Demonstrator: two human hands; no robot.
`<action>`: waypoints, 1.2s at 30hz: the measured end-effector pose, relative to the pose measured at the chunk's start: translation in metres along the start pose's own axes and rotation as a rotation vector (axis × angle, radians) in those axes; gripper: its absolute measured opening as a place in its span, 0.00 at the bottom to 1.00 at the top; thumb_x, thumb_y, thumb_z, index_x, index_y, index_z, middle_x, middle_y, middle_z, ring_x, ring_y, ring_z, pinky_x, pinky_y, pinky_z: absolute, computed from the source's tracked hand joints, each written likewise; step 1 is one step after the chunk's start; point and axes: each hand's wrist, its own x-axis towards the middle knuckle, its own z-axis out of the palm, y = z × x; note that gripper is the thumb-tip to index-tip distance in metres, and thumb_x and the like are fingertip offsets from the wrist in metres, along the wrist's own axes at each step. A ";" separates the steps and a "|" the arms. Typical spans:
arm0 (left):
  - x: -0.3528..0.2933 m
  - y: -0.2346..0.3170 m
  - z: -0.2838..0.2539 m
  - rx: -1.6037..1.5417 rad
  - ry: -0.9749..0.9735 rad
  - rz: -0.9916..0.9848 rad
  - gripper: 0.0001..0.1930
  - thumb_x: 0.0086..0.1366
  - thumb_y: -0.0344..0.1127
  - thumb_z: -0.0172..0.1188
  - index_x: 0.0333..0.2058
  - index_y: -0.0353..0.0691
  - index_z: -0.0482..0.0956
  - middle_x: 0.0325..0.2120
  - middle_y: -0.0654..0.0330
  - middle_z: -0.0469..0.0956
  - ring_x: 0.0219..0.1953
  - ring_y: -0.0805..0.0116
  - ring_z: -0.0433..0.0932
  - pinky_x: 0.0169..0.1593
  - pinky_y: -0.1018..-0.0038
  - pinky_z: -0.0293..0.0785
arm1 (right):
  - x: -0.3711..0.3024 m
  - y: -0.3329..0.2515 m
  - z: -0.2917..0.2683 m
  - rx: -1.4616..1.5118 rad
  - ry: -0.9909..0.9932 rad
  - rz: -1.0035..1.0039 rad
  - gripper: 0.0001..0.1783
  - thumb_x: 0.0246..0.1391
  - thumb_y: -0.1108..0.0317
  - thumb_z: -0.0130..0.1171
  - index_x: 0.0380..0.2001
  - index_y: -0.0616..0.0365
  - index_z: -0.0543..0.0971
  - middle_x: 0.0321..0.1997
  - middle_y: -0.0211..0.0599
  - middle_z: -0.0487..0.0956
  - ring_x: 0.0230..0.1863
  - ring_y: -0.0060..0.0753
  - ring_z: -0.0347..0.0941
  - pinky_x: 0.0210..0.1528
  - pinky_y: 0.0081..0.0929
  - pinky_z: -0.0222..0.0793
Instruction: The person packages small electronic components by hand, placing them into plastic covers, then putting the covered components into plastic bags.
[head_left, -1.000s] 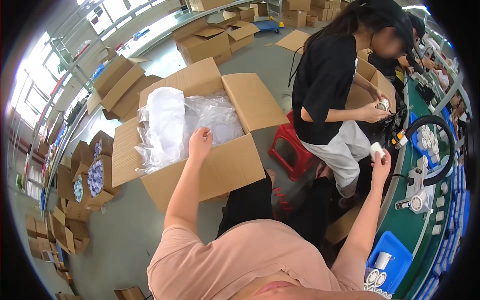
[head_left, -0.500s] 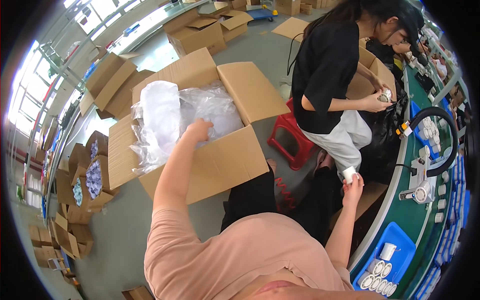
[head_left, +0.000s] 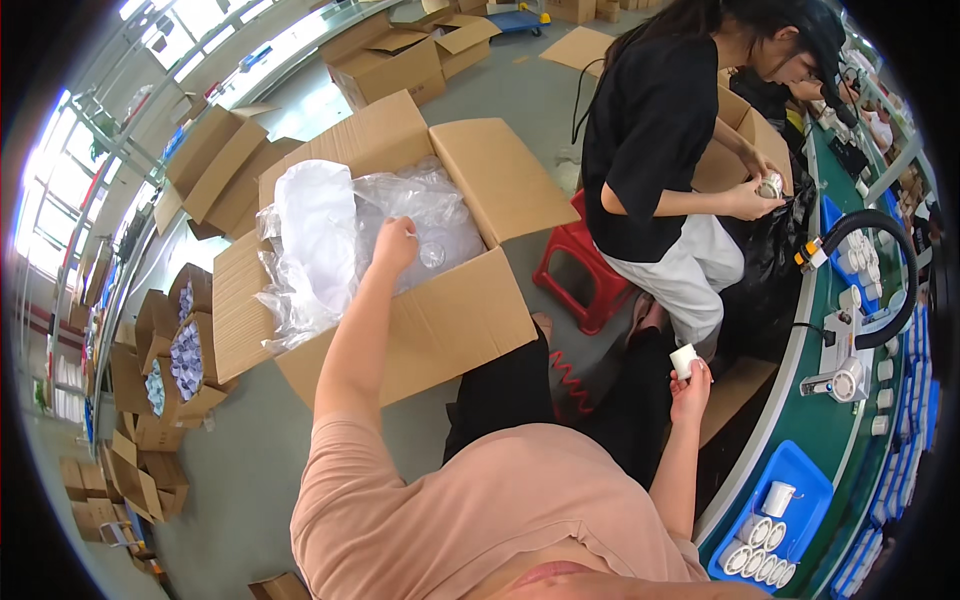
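My left hand (head_left: 395, 243) is stretched out over the big open brown cardboard box (head_left: 440, 320) on the floor to my left, fingers pinched narrow on the crinkled clear plastic liner bag (head_left: 420, 215) inside it; I cannot tell whether anything small is caught in the pinch. The bag bulges up white on its far left side, and the box flaps lie folded outward, so I can reach in from above. My right hand (head_left: 690, 385) is held low beside my knee, closed around a small white plastic cylinder (head_left: 682, 360), upright, kept clear of the box while the other hand works. Further right runs the long green table (head_left: 815, 430), with a blue plastic tray (head_left: 800, 470) of similar white round parts at its near end, close to that hand. Beyond, a person in a black top (head_left: 650, 120) sits on a red plastic stool (head_left: 575, 265), handling a similar part. More empty cardboard boxes (head_left: 400, 60) stand far off.
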 end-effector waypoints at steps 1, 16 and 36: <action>0.002 -0.005 -0.001 -0.112 0.136 -0.057 0.12 0.48 0.35 0.59 0.33 0.39 0.75 0.42 0.43 0.68 0.43 0.48 0.72 0.49 0.64 0.69 | 0.000 0.004 0.000 -0.005 -0.005 0.014 0.18 0.55 0.58 0.50 0.48 0.50 0.65 0.35 0.31 0.74 0.25 0.22 0.72 0.23 0.14 0.64; -0.003 0.026 -0.003 0.245 -0.151 0.005 0.14 0.52 0.34 0.59 0.40 0.41 0.75 0.39 0.49 0.74 0.43 0.49 0.73 0.45 0.60 0.69 | -0.006 0.022 -0.001 -0.034 0.001 0.084 0.18 0.55 0.58 0.52 0.47 0.49 0.66 0.35 0.31 0.74 0.25 0.23 0.72 0.23 0.15 0.64; 0.013 0.042 -0.048 -0.397 0.082 0.114 0.08 0.55 0.34 0.56 0.25 0.34 0.75 0.16 0.61 0.72 0.20 0.74 0.70 0.27 0.74 0.66 | -0.009 0.025 -0.002 -0.017 -0.012 0.114 0.19 0.54 0.58 0.52 0.48 0.50 0.65 0.35 0.32 0.73 0.26 0.24 0.72 0.24 0.15 0.64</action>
